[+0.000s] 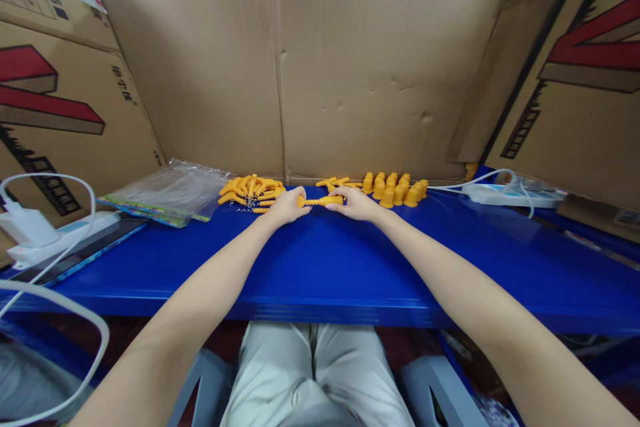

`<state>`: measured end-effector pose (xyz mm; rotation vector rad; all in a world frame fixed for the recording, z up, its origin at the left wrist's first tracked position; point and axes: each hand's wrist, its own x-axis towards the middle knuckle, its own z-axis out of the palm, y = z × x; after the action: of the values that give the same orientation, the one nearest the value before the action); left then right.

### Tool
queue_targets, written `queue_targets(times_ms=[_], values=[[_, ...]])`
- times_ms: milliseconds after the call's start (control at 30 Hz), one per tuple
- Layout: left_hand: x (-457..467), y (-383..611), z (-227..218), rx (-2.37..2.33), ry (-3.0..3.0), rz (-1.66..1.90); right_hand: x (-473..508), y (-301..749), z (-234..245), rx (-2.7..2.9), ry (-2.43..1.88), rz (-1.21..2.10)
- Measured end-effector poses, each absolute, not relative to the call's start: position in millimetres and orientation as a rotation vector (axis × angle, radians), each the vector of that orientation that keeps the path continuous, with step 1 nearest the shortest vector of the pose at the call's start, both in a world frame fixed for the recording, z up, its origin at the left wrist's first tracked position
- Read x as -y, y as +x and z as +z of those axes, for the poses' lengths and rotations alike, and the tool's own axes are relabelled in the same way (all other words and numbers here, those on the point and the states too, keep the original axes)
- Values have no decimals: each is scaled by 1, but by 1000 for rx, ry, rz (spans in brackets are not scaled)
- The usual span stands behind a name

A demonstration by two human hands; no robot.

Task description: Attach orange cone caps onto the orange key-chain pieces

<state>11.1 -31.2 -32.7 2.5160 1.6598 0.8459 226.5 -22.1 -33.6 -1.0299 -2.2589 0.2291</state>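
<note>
Legs [275, 373] in pale trousers are seen nearest the camera, below the table edge, flanked by grey chair arms [437, 380]. Yellow rod [315, 202] is held roughly level between both hands, over the far half of the blue table [325, 260]; contact with the tabletop can't be told. Its left end is gripped by the left hand [287, 206], fingers drawn in narrow. Its right end is pinched by the right hand [356, 204], thumb and fingers closed around it. Ribbing is shown on the stretch left uncovered.

Just beside the left hand, yellow pieces [253, 185] are heaped, with small springs [246, 201] lying at the front. Behind the right hand, thin forked pieces [339, 182] are laid; to its right, yellow caps [399, 190] are stood in a cluster. Farther left, clear bags [170, 190] are stacked; past them, a dark slab [90, 247] and a power strip [67, 233] are placed. Another strip [505, 195] is set far right. The back is closed off by cardboard [375, 80].
</note>
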Motion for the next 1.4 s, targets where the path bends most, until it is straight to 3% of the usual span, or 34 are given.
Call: queue_targets(times_ms=[467, 900, 1400], values=[[35, 13, -30, -1657, 2499, 818, 23, 225, -32, 2204, -1081, 403], [30, 10, -32, -1640, 2541, 848, 32, 223, -25, 1456, -1023, 1485], [30, 9, -32, -1629, 2507, 846, 26, 224, -23, 1214, -983, 1747]])
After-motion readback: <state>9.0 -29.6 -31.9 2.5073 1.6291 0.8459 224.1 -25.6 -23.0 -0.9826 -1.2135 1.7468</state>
